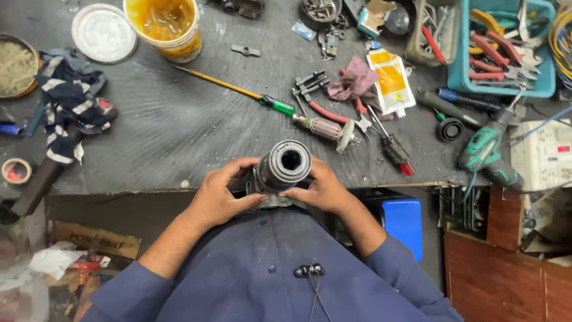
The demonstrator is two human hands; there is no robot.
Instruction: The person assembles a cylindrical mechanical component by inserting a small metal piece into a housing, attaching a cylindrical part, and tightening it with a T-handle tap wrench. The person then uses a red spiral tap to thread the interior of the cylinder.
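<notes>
Head view: dark cluttered workbench (179, 125); both hands clasp grey cylindrical tool housing (283, 166).

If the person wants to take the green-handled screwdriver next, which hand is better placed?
Probably the right hand. The green-handled screwdriver lies on the bench with its handle just above and slightly toward the right hand's side of the dark cylindrical part. The left hand also grips that part and sits slightly farther from the handle.

A repair workshop. The dark workbench (179, 131) is strewn with tools: a screwdriver (238, 90) at centre, a cordless drill (490, 154) right. A grease tub (164, 27) stands at top.
</notes>
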